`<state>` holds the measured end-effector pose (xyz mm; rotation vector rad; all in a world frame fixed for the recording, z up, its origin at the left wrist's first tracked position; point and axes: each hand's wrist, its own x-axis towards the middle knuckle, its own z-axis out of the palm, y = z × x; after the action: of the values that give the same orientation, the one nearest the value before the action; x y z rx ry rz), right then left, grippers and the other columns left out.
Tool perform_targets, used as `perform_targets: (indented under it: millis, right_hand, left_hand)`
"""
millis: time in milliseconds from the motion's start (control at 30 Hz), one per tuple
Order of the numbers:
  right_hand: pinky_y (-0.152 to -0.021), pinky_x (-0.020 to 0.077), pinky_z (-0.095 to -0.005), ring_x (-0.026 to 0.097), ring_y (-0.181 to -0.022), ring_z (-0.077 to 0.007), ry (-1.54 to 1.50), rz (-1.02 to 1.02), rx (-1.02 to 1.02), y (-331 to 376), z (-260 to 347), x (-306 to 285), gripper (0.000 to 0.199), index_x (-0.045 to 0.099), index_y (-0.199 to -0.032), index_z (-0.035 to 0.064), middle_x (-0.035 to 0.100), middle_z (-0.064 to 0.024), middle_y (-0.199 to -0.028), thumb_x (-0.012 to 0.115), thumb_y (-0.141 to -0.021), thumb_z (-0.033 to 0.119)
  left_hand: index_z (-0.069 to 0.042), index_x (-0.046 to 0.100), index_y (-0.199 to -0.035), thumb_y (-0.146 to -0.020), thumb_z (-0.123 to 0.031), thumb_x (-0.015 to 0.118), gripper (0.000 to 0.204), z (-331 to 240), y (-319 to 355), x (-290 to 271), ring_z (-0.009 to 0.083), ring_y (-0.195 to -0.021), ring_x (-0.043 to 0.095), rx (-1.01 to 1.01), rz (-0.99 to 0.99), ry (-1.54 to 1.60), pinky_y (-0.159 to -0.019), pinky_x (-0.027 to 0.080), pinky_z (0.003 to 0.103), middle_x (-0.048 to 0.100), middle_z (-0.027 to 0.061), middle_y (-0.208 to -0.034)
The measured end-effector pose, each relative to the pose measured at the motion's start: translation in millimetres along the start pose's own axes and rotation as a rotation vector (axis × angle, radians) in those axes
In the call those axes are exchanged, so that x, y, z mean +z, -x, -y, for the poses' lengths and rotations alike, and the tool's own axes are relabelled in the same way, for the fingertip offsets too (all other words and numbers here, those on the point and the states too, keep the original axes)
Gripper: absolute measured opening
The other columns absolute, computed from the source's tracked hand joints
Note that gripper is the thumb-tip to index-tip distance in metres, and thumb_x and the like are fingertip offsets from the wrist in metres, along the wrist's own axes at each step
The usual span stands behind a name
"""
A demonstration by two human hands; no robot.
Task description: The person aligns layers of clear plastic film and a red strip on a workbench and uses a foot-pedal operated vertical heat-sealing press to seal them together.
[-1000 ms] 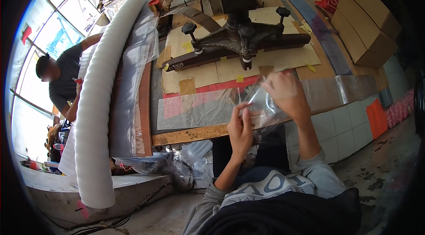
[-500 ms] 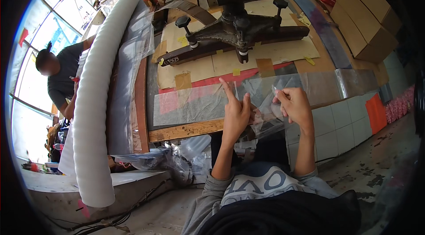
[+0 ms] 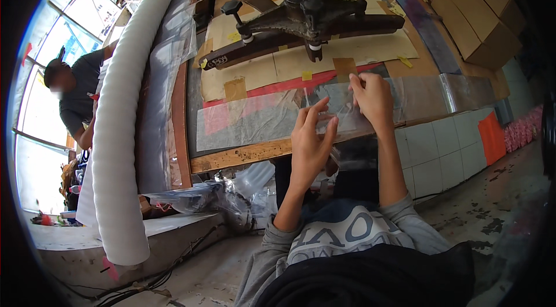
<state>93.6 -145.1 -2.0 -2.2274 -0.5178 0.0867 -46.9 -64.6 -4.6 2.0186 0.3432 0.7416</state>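
My right hand (image 3: 372,97) is raised over the near edge of the table, its thumb and fingertips pinched on a thin piece of clear plastic film (image 3: 346,115). The film's outline is hard to follow against the sheet below. To its left is my left hand (image 3: 310,144), palm turned inward, with thumb and fingers apart and loosely curved. Whether it touches the film I cannot tell. Beneath both hands a long clear plastic sheet (image 3: 246,115) lies along the table's front, partly over a red-pink strip (image 3: 272,94).
A black metal press head (image 3: 310,20) with knobs stands over a beige board (image 3: 263,78) taped down. A white foam roll (image 3: 123,127) runs along the left, with a person (image 3: 78,87) beyond it. Cardboard boxes (image 3: 472,23) stand at right. A wooden strip (image 3: 240,158) edges the table.
My right hand has moved up and away from me, still pinching the film. My left hand's pointing index finger has bent, and the fingers have loosened. The film no longer hangs below the edge as widely.
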Motion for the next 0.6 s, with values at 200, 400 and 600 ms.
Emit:
perform_targets:
  millis: [200,400,600]
  right_hand:
    - [-0.059,0.0491,-0.0440,0.063,-0.069,-0.0371,0.206,-0.126,-0.022,-12,7,16,0.031,0.064,-0.071,0.0031,0.063,-0.0171,-0.067,0.057,-0.085,0.029]
    - [-0.060,0.0473,-0.0419,0.062,-0.064,-0.0357,0.212,-0.146,-0.102,-21,-1,21,0.032,0.065,-0.072,0.0026,0.062,-0.0151,-0.061,0.057,-0.086,0.031]
    - [-0.060,0.0454,-0.0450,0.061,-0.061,-0.0361,0.210,-0.192,-0.172,-21,-2,26,0.031,0.063,-0.065,0.0029,0.060,-0.0159,-0.058,0.059,-0.084,0.027]
  left_hand:
    - [-0.002,0.058,-0.116,-0.083,-0.011,0.063,0.035,30,-13,4,0.0225,-0.086,0.062,-0.037,-0.059,-0.087,-0.067,0.052,0.031,0.059,0.0144,-0.101]
    - [-0.001,0.058,-0.117,-0.082,-0.012,0.065,0.037,28,-13,5,0.0225,-0.084,0.061,-0.026,-0.083,-0.166,-0.067,0.050,0.032,0.059,0.0147,-0.103]
    - [-0.003,0.059,-0.118,-0.081,-0.011,0.065,0.039,28,-14,3,0.0224,-0.085,0.060,-0.013,-0.091,-0.181,-0.071,0.048,0.032,0.060,0.0142,-0.103]
